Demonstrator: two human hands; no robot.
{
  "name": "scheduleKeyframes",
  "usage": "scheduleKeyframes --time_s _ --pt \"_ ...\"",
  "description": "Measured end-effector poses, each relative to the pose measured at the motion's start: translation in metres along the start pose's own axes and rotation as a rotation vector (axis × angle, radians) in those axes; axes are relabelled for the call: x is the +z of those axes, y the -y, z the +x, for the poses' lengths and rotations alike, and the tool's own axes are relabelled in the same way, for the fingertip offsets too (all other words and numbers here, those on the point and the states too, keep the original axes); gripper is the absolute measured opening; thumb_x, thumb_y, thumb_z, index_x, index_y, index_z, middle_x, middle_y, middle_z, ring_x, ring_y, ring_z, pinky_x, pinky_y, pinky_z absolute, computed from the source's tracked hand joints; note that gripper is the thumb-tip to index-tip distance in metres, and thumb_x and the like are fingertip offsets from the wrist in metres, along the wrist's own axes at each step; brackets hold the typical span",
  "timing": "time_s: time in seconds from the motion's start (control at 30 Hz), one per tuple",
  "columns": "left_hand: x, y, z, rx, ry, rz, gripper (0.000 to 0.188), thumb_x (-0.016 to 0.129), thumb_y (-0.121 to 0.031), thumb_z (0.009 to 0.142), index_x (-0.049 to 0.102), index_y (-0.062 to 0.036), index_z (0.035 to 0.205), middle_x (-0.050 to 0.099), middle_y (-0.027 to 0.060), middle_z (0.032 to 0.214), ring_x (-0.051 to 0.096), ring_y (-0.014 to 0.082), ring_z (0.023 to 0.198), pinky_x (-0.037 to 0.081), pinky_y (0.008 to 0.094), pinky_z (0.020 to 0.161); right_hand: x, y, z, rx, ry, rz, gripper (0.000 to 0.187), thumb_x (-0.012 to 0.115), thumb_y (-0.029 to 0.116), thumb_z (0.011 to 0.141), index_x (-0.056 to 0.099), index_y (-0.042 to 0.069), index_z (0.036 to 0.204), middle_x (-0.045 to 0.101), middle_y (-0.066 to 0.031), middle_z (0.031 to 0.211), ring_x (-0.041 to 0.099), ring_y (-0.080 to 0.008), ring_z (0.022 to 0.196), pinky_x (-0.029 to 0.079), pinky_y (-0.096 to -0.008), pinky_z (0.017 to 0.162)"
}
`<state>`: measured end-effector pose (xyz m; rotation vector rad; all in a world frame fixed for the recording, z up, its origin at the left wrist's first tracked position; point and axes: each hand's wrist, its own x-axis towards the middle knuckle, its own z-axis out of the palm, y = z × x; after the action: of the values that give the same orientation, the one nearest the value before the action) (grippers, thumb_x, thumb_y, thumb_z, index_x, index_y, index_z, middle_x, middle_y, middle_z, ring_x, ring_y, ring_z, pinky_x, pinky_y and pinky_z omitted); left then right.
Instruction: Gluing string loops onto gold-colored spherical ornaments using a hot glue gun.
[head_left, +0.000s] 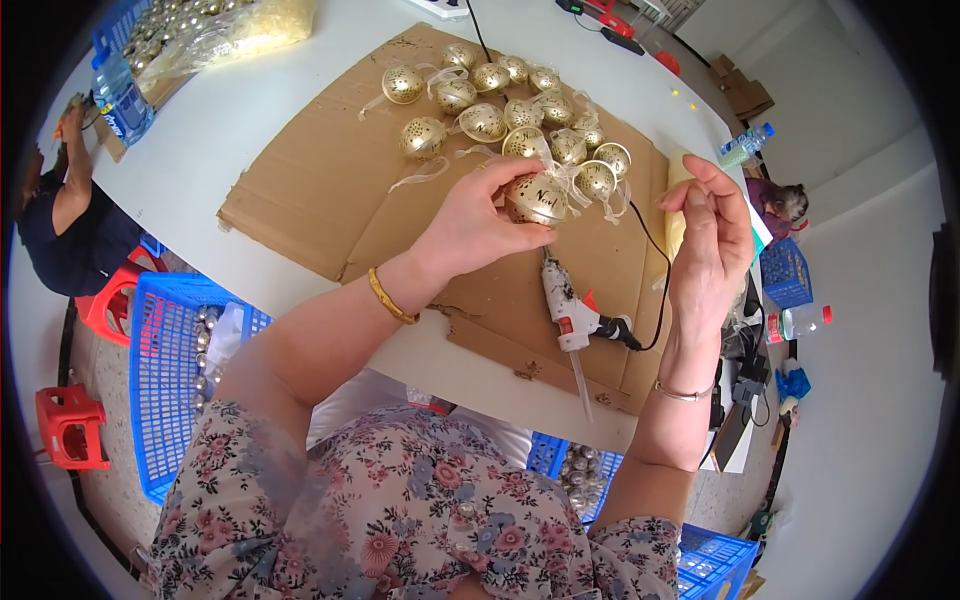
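My left hand [485,215] is closed around a round gold bell ornament [537,201] with dark lettering and small holes, pinched between thumb and fingers. A pale sheer ribbon [562,178] hangs at its top. My right hand [708,225] is raised to the right of the ornament, its fingers loosely curled and apart, with nothing visible in them. Below the ornament a white glue gun [565,300] lies on a flat sheet of cardboard [340,190], a clear glue stick [582,388] poking out of its rear. Several more gold bell ornaments [482,123] with ribbons lie beyond my left hand.
A black cord [664,262] curves over the cardboard on the white table [265,130]. At the far left stand a water bottle [122,98] and a plastic bag [240,40]. A blue crate [165,390], red stools [72,428] and a seated person [65,215] are at the left.
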<state>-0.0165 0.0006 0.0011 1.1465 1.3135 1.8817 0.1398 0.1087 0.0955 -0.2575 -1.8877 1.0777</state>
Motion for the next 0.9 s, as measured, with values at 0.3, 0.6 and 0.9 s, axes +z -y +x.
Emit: scheduleKeyframes --time_s 0.3,0.6,0.9 --pt "0.006 0.007 0.0 0.237 -0.032 -0.298 0.066 0.078 -0.008 0.064 0.044 0.0014 0.12 0.052 0.0078 0.112 0.054 0.0137 0.099 0.047 0.0279 0.085 0.024 -0.032 -0.021 0.43 0.259 0.139 0.052 0.067 0.014 0.079 0.043 -0.004 0.122 0.058 -0.0085 0.099 0.055 -0.0133 0.088 0.044 -0.0259 0.081" --pt "0.008 -0.007 -0.001 0.719 -0.059 0.367 0.051 0.075 -0.007 0.061 0.054 -0.0046 0.107 0.048 0.0126 0.12 0.053 0.0257 0.105 0.046 0.0327 0.083 0.036 -0.023 -0.028 0.401 0.327 0.401 0.071 0.07 0.003 0.074 0.031 -0.004 0.132 0.049 -0.0104 0.12 0.051 -0.0163 0.106 0.043 -0.0286 0.09" --pt "0.005 -0.009 0.001 0.787 0.043 0.373 0.048 0.074 -0.007 0.063 0.057 -0.0111 0.107 0.038 0.0124 0.132 0.042 0.0263 0.118 0.044 0.0367 0.086 0.027 -0.019 -0.031 0.198 0.282 0.131 0.077 0.072 -0.001 0.068 0.031 -0.002 0.133 0.046 -0.0108 0.125 0.049 -0.0177 0.109 0.04 -0.0315 0.095"
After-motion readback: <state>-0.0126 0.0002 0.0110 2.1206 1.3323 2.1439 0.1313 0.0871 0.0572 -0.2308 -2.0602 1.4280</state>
